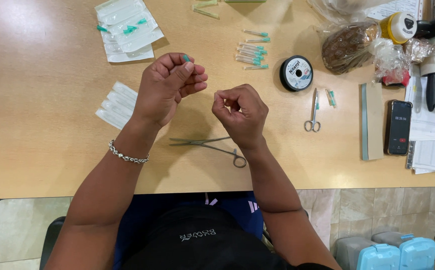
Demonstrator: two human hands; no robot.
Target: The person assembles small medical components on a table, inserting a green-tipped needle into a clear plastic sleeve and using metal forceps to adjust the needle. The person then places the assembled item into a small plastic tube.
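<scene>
Left hand point(170, 82) is closed in a loose fist, raised over the surface point(42, 100), with a small teal-capped needle point(186, 58) pinched at the thumb and forefinger; only its teal tip shows, so its long axis cannot be judged. Right hand point(240, 112) is also curled shut, thumb and forefinger pressed together as if on something fine; what it pinches is too small to tell. The two hands sit near each other, apart by a narrow gap, the left slightly farther from the body.

Forceps point(207, 145) lie flat just below the right hand, long axis running left to right, ring handles toward the right wrist; the right hand is nearer. Scissors point(314, 114) lie to the right, blades pointing away. A row of capped needles point(251, 52) and a thread spool point(296, 73) lie beyond the right hand. Blister packs point(116, 105) lie left of the left wrist. The near edge lies below the forearms; bare surface is widest at far left.
</scene>
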